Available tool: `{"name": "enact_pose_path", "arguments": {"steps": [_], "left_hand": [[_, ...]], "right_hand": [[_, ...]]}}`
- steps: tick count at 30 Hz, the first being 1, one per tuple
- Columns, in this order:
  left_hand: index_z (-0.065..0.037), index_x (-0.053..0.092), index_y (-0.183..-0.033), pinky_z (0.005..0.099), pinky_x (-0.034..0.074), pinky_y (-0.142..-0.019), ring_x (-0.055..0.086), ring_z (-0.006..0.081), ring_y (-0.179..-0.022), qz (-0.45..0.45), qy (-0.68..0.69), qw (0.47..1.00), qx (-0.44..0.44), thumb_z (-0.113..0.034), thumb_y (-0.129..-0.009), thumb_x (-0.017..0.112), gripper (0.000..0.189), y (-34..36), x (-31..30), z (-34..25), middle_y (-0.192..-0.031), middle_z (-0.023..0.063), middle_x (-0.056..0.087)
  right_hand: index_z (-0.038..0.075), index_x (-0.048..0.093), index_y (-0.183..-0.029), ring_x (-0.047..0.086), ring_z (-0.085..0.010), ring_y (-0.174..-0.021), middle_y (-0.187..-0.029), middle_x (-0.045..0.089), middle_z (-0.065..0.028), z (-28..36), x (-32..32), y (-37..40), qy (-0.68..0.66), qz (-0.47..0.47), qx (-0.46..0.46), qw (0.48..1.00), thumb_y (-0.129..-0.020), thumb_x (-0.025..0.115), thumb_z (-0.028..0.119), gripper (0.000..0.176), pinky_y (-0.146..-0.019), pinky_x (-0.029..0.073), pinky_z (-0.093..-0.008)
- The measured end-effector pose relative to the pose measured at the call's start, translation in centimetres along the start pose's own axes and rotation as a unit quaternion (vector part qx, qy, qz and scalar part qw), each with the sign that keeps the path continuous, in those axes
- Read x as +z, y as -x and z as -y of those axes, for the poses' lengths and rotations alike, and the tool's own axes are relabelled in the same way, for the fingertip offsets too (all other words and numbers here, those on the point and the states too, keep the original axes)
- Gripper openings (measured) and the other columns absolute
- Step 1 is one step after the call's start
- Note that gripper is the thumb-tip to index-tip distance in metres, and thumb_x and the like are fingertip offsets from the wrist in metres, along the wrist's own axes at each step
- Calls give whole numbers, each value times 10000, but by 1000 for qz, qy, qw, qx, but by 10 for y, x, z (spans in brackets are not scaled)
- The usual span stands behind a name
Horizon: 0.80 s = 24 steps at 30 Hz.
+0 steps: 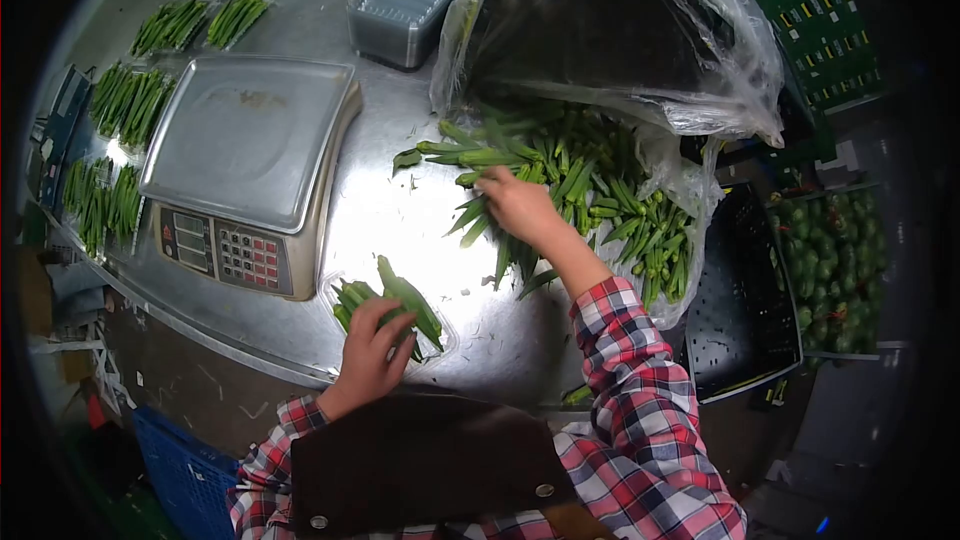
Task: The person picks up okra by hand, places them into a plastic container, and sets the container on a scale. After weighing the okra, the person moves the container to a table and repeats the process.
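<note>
My left hand (375,355) is curled over several green okra pods (408,302) lying in a small clear plastic tray (447,345) near the table's front edge. Its fingertips press on the pods. Reaching forward, my right hand (522,208) has its fingers closed at the near left side of a large okra pile (640,225). The fingers pinch at a pod there, partly hidden by the hand. That pile spills from a clear plastic bag (675,105) with a dark inside.
A scale (245,140) stands on the metal table (385,210), left of the pile. Filled okra trays (130,105) line the left edge. Stacked clear trays (405,10) stand at the back. A black crate (745,310) and a crate of green produce (835,260) are at right.
</note>
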<state>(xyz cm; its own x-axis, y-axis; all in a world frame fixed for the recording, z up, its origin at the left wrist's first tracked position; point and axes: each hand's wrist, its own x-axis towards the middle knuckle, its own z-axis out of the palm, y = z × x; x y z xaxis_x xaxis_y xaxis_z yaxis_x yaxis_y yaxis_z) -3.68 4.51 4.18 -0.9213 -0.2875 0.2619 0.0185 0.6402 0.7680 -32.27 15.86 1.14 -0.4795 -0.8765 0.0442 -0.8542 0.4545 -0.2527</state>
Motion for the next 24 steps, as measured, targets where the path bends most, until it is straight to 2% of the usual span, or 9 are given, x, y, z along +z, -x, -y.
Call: {"name": "enact_pose_path", "arguments": {"steps": [2,4,7,11,14,16,19,21,24], "left_hand": [[-24,549,-1026,360,409,-831,474,287,-1029,38,89,994,-53,-50,-769,601,263,-15,4,-2,-1111,153,482],[-15,540,-1047,332,413,-841,474,236,-1054,97,230,954,-163,-62,-809,583,247,-24,16,0,-1139,142,481],[-18,484,-1136,301,412,-861,494,171,-1037,40,441,855,-269,-130,-878,527,285,-32,42,3,-1143,100,502],[-43,387,-1226,292,420,-850,551,149,-909,-69,618,696,-358,-208,-932,428,340,-56,51,5,-1005,65,571],[-43,412,-1199,271,427,-792,548,129,-875,-7,626,703,-338,-196,-928,431,311,-51,39,18,-936,81,584],[-43,492,-1115,237,405,-681,551,140,-765,6,443,836,-323,-179,-897,487,258,-52,16,19,-847,77,582],[-72,539,-1073,293,403,-796,538,205,-827,92,96,978,-158,-119,-813,555,265,-54,-21,18,-896,99,565],[-92,557,-1059,337,386,-885,529,242,-920,230,-122,963,-64,-87,-756,581,304,-55,-36,23,-960,112,557],[-89,562,-1081,405,344,-955,462,271,-1057,289,-154,945,11,-42,-690,589,395,-42,-37,36,-1055,101,526]], "right_hand": [[68,575,-912,597,-298,-702,-958,531,-94,4,17,-6,84,113,19,990,-756,521,78,165,-634,491,-406],[42,563,-847,598,-298,-713,-921,527,-131,20,-5,-4,49,80,-6,996,-790,524,112,99,-628,478,-408],[73,601,-864,597,-270,-674,-906,550,-80,42,-25,8,-35,-50,-17,998,-767,596,209,167,-563,502,-358],[78,618,-893,593,-274,-729,-935,563,-88,64,-14,16,-224,52,-102,968,-767,594,203,179,-646,499,-370],[85,599,-948,589,-302,-739,-928,553,-106,37,-3,-17,-121,-92,70,986,-768,571,185,208,-643,493,-394],[80,570,-954,588,-325,-725,-910,539,-124,16,8,-39,-3,-100,114,988,-767,556,171,209,-629,485,-418],[59,535,-886,583,-340,-716,-893,525,-139,-6,24,-54,53,-36,106,992,-765,559,162,161,-619,476,-437],[53,539,-918,579,-343,-715,-890,520,-144,3,7,-53,9,-54,81,995,-774,564,167,186,-627,467,-437],[40,553,-955,572,-351,-703,-894,536,-149,44,-23,-36,-84,-98,56,990,-785,571,181,222,-639,463,-422]]}}
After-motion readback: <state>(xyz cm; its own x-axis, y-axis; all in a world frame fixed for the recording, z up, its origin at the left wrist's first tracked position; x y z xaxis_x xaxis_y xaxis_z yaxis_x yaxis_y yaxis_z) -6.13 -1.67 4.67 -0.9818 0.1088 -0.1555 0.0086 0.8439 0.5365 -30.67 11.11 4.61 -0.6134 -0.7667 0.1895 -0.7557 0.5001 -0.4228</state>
